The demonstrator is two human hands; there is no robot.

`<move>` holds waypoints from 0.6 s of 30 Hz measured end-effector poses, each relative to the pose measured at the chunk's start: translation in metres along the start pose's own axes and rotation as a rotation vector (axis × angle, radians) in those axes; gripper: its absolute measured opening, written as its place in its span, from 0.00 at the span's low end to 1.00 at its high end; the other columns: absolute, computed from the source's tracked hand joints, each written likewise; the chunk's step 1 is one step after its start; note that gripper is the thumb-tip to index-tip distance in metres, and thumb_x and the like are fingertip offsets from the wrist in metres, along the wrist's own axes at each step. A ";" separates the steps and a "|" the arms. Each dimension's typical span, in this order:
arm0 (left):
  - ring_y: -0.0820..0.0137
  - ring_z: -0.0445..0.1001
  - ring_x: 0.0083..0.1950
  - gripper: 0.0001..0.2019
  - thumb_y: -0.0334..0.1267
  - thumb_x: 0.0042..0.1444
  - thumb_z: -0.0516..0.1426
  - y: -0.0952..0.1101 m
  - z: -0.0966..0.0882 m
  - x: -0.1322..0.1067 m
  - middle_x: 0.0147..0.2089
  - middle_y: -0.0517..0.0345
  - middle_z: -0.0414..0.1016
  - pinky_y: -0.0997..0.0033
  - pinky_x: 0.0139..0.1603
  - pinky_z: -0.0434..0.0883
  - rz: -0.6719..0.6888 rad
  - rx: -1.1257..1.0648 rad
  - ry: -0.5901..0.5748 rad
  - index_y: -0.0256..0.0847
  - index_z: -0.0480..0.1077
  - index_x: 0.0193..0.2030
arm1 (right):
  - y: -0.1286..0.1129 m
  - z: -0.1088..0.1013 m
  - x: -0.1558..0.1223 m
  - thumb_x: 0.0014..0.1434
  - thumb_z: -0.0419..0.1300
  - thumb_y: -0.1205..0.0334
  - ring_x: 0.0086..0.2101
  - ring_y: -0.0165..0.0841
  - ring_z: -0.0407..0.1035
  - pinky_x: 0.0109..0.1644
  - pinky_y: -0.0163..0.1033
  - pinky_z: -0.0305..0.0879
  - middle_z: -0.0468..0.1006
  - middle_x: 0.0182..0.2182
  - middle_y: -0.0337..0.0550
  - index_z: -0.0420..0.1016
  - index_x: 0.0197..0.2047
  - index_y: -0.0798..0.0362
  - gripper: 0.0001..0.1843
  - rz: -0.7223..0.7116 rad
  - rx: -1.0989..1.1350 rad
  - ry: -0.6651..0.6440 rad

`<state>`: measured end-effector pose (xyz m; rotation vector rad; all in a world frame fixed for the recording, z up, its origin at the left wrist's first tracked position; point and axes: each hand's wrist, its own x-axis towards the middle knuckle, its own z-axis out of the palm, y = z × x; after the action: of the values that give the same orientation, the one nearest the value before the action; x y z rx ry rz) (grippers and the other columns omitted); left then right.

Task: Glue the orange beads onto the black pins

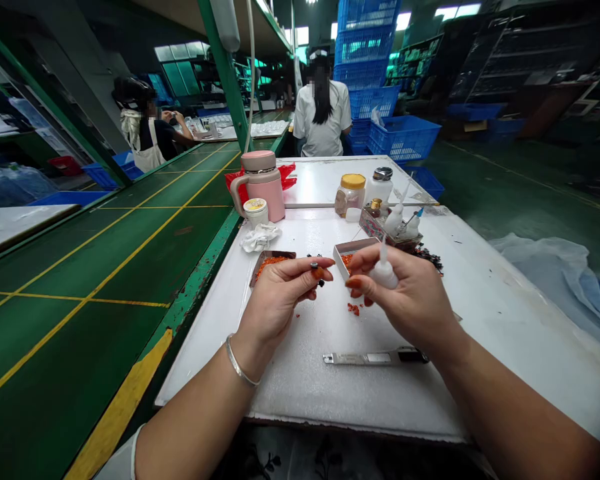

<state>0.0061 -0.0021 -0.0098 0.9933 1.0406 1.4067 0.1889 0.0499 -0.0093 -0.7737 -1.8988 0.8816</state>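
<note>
My left hand [280, 293] is closed in a pinch on a small dark and orange part [316, 269], held above the white foam mat [300, 380]. My right hand [405, 293] is wrapped round a small white squeeze bottle [384, 270] whose thin nozzle points up. The two hands are close together, fingertips nearly touching. A few orange bits [353, 309] lie on the mat under them. Two small metal trays of orange parts stand just beyond: one on the left [270, 261], one on the right [347, 252].
Tweezers [375, 358] lie on the mat near me. Behind stand a pink mug [263, 183], a small white pot [255, 211], a crumpled cloth [260, 237], a yellow-lidded jar [351, 193], more glue bottles [397, 220]. A green conveyor [105, 280] runs on the left. Two people work farther back.
</note>
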 end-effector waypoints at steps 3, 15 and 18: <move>0.76 0.71 0.35 0.07 0.36 0.58 0.63 0.000 0.000 -0.001 0.34 0.57 0.79 0.80 0.32 0.66 0.105 0.165 -0.019 0.44 0.82 0.41 | 0.003 -0.007 0.000 0.64 0.58 0.46 0.25 0.31 0.73 0.22 0.33 0.65 0.77 0.30 0.39 0.67 0.47 0.49 0.17 0.149 0.132 -0.076; 0.76 0.69 0.32 0.07 0.38 0.59 0.61 0.006 0.000 -0.004 0.32 0.57 0.79 0.79 0.30 0.65 0.051 0.380 -0.020 0.42 0.82 0.38 | 0.007 -0.041 0.008 0.61 0.60 0.43 0.29 0.31 0.70 0.26 0.36 0.68 0.78 0.39 0.41 0.66 0.52 0.46 0.22 0.247 0.136 -0.077; 0.76 0.68 0.32 0.08 0.39 0.59 0.61 0.007 0.000 -0.003 0.31 0.57 0.78 0.79 0.30 0.65 0.019 0.367 -0.034 0.41 0.81 0.39 | 0.001 -0.046 0.006 0.55 0.67 0.45 0.23 0.28 0.65 0.23 0.35 0.61 0.76 0.31 0.40 0.74 0.41 0.49 0.18 0.193 0.054 0.096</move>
<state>0.0041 -0.0051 -0.0037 1.2888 1.2955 1.2324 0.2278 0.0676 0.0099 -0.9604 -1.7301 0.9916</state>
